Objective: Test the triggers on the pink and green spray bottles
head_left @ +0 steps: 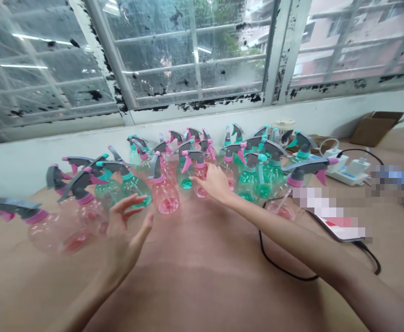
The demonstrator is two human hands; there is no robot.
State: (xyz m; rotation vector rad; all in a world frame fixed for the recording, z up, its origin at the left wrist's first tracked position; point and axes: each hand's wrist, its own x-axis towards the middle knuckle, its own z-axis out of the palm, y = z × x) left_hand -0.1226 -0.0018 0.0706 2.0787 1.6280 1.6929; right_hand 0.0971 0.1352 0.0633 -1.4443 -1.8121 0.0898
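Note:
My right hand (217, 182) reaches forward to the middle of the group, its thumb and fingers closed around a pink spray bottle (201, 192) with a grey and pink trigger head. Nothing is in my left hand (127, 240); its fingers are apart and curved, just right of a pink spray bottle (91, 212) and in front of a green spray bottle (136, 186). Between the two hands another pink spray bottle (166, 198) stands upright. Farther left, a larger-looking pink spray bottle (46, 233) appears tilted.
More pink and green spray bottles crowd toward the wall, including a green one (248, 182). At right are a pink spray bottle (281, 210), a phone (343, 230) with a black cable, a white power strip (350, 173) and a cardboard box (376, 129). Windows (195, 50) rise behind.

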